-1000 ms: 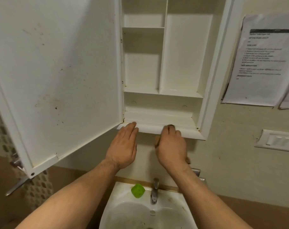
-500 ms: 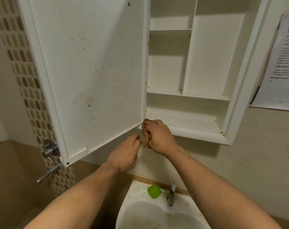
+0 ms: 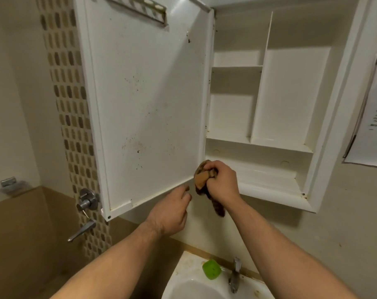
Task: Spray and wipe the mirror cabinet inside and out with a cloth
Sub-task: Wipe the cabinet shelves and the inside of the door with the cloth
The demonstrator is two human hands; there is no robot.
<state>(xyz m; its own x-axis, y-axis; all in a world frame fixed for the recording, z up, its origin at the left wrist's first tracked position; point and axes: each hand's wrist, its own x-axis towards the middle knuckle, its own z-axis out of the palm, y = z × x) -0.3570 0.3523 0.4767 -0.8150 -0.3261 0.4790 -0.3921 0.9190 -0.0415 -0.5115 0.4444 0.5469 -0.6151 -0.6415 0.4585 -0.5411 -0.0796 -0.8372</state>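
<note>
The white wall cabinet [image 3: 325,152] hangs open with bare shelves inside. Its door [image 3: 148,108] swings out to the left, the inner face dotted with brown specks. My right hand [image 3: 223,182] is shut on a bunched brown and orange cloth [image 3: 201,180], pressed at the door's lower hinge corner by the bottom ledge. A tail of the cloth hangs below my wrist. My left hand [image 3: 172,210] hovers just under the door's bottom edge, fingers loosely curled, holding nothing.
A white sink [image 3: 183,285] with a chrome tap [image 3: 235,275] and a green object [image 3: 211,269] on its rim sits below. Shower fittings [image 3: 87,201] stick out of the mosaic tile strip at left. A printed sheet [image 3: 375,117] is pinned to the wall at right.
My right hand slid left along the bottom ledge to the hinge corner, the cloth now showing in its grip. My left hand dropped off the ledge to below the door. The view shifted left and up.
</note>
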